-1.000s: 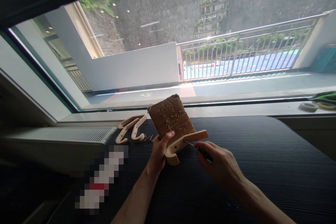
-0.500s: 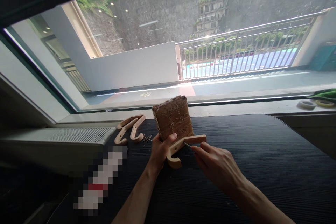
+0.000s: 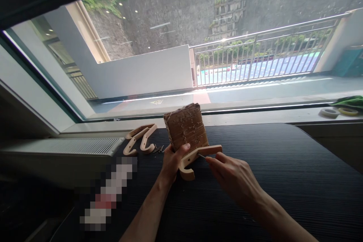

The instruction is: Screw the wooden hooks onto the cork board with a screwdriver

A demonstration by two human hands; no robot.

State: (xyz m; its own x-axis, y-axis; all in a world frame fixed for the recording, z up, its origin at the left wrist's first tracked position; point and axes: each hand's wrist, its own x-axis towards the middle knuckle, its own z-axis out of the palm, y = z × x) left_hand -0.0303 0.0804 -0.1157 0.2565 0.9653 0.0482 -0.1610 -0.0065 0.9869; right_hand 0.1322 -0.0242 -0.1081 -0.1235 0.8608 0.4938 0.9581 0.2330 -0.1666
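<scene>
My left hand [image 3: 171, 162] is closed round a block of layered cardboard [image 3: 187, 126] with a pitted face, its thumb on the front. It also steadies a pale wooden hook [image 3: 187, 163] with drilled holes against the block's lower edge. My right hand [image 3: 227, 170] pinches a thin metal screw [image 3: 201, 155] between thumb and forefinger. The screw's tip meets the hook near its bend; its far end is hidden in my fingers.
More wooden hooks [image 3: 147, 141] and several loose screws [image 3: 159, 149] lie at left on the dark table [image 3: 255, 151]. A pixelated patch covers something nearer. Tape rolls [image 3: 329, 113] and a green cloth-like item [image 3: 350, 101] rest on the sill by the window.
Hands, block and hook have shifted very slightly left in view. The grip of both hands and the screw's place at the hook look the same.
</scene>
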